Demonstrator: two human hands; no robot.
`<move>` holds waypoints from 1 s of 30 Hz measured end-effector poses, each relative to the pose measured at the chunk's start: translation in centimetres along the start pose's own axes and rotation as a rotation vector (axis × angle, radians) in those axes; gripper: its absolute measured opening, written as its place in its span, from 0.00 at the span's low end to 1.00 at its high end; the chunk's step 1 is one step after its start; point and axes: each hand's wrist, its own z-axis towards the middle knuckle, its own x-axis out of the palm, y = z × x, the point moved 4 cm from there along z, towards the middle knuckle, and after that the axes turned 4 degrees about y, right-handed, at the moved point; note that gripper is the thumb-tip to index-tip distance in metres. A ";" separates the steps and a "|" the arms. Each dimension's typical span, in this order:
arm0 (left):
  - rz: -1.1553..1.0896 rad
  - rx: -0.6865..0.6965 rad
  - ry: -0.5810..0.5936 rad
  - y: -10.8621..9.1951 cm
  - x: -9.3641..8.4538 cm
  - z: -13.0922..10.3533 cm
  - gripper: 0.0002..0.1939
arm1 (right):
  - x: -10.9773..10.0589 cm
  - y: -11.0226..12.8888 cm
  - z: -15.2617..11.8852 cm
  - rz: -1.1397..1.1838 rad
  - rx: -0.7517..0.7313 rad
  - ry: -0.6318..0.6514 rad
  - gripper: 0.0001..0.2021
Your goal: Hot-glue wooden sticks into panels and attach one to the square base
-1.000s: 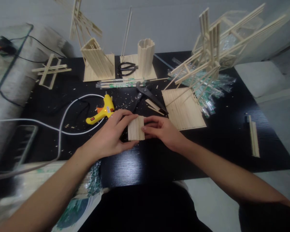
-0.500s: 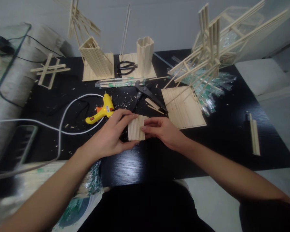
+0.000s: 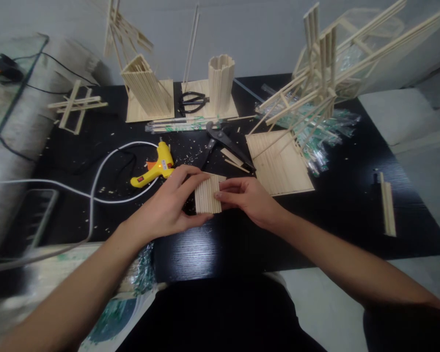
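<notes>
The small stick panel (image 3: pixel 207 196) is between the two hands, over the near part of the black table (image 3: pixel 264 252); whether it touches the table, I cannot tell. The left hand (image 3: pixel 168 199) spans the panel's left side, its fingers on the upper edge and its thumb at the lower edge. The right hand (image 3: pixel 254 199) pinches the panel's right edge, with the thumb on the face and the other fingers curled at the side. A little beyond the panel, to its left, lies the yellow glue gun (image 3: pixel 162 164); to its right is a flat stick base (image 3: pixel 282 171). Just behind the panel lie dark pliers (image 3: pixel 229 144). Farther behind it there is a wrapped stick bundle (image 3: pixel 185 125), and farthest stands a fluted stick tower (image 3: pixel 221 85).
</notes>
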 end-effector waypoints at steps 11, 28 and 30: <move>0.007 -0.001 -0.011 0.0 0.1 0.1 0.34 | 0.0 -0.1 0.0 0.012 0.002 -0.016 0.17; 0.029 0.039 -0.042 0.2 0.3 0.0 0.35 | 0.0 -0.2 -0.1 -0.022 0.012 -0.015 0.17; 0.029 0.046 -0.042 0.2 0.3 0.0 0.35 | 0.0 -0.2 0.0 -0.019 0.013 -0.011 0.17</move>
